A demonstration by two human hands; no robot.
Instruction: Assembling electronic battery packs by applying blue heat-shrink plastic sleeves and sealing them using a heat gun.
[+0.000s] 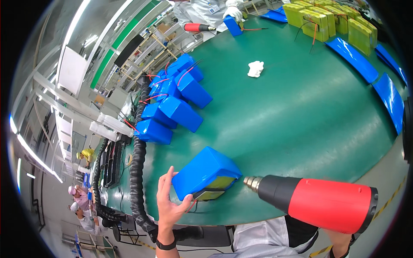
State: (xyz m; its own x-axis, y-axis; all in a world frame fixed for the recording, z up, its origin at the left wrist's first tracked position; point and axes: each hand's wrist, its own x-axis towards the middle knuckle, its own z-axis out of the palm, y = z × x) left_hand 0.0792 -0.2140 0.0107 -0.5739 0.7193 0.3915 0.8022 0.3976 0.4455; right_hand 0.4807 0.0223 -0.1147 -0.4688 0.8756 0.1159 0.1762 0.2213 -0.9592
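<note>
A battery pack [205, 169] in blue shrink film rests tilted on the green table close to me. Its right end shows yellow-green, where the film edge is loose. My left hand [170, 202] grips the pack's left end, thumb near its lower edge and fingers along the far side. A red and black wire hangs by the thumb. In my right hand [339, 241] is a red and black heat gun [329, 202], its metal nozzle pointing at the pack's open end from a small gap. The gun's body hides most of my right fingers.
Several blue-wrapped packs [174, 109] with wires stand at left beside a black corrugated hose [137, 172]. A white crumpled wad [255, 69] lies mid-table. Yellow-green packs [316, 23] and blue film sleeves [352, 60] are far right. Across the table, a person's gloved hand [233, 12] holds another blue pack.
</note>
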